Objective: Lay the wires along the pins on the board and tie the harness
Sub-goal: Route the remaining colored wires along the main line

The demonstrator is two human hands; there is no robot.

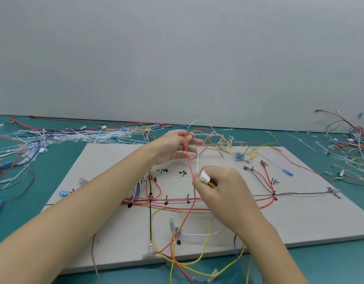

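A grey board [300, 222] with short pins and handwritten labels lies on the teal table. Red, black and blue wires run along its drawn lines around the pins [188, 195]. My left hand [175, 146] is raised over the board's far edge and pinches a red wire [188, 160] that drops toward the board. My right hand [220, 187] grips a white connector [204, 177] with yellow and red leads, above the middle of the board. A loose tangle of yellow, red and white wires [228, 140] hangs between the hands and the far edge.
A heap of white cable ties and wires [54, 136] lies at the back left of the table. Another wire pile [353, 140] sits at the far right. Loose yellow and red wires [177, 253] spill over the board's near edge. A plain wall stands behind.
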